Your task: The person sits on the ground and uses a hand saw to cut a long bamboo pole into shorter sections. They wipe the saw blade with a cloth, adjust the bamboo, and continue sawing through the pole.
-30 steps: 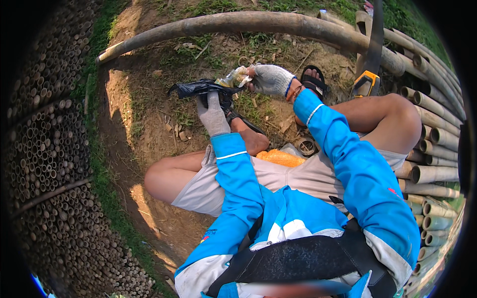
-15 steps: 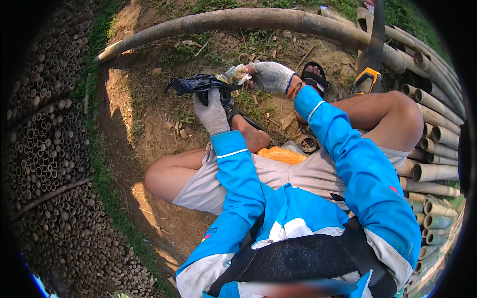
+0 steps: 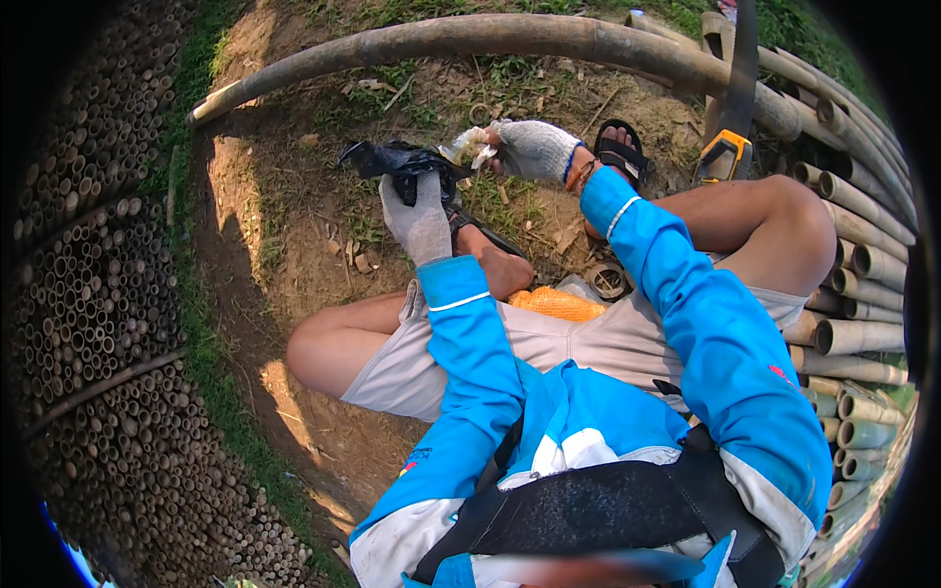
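In a light knitted glove, my left hand is closed around the underside of a crumpled black plastic bag. My right hand, gloved as well but with bare fingertips showing, pinches a crumpled whitish, see-through wrapper or small bag. That pale piece lies right against the right end of the black bag; whether one is inside the other I cannot tell. Both hands are above the dirt between my bent legs.
A long bamboo pole crosses beyond my hands. To the right, a handsaw with a yellow-and-black handle stands near stacked bamboo. Orange netting lies by my lap. Many cut bamboo ends fill the left side.
The black bag has bunched up, and its loose left end has shifted right. The pale plastic has changed shape slightly at my right fingers. Both arms stay nearly in place.
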### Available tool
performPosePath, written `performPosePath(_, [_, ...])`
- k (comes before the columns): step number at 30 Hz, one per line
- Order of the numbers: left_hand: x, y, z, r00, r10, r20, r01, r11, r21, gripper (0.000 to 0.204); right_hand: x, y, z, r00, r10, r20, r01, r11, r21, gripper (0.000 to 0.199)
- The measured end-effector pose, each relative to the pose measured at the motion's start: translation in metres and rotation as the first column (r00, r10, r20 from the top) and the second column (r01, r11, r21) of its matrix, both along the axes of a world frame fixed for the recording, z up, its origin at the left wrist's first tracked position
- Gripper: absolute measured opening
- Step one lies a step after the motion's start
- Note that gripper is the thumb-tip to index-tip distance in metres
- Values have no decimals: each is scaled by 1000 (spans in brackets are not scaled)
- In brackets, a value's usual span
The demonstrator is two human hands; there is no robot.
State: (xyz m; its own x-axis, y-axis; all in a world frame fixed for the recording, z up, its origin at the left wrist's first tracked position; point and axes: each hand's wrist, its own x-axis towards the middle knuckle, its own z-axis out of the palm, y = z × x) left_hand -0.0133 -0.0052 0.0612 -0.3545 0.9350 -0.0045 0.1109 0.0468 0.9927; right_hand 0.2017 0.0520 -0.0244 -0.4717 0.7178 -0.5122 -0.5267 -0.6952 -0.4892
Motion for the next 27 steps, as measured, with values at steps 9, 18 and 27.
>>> performPosePath(9, [3, -3, 8, 998, 27, -65, -26, 1000, 6, 56, -1, 0, 0, 999, 22, -33, -21, 999, 28, 23])
performPosePath(18, [-2, -1, 4, 994, 1, -105, 0, 1000, 8, 61, -3, 0, 0, 999, -39, -9, 39, 999, 2, 17])
performPosePath(27, [-4, -1, -3, 1000, -12, -24, 12, 1000, 4, 57, -2, -1, 4, 999, -15, -47, 16, 1000, 13, 18])
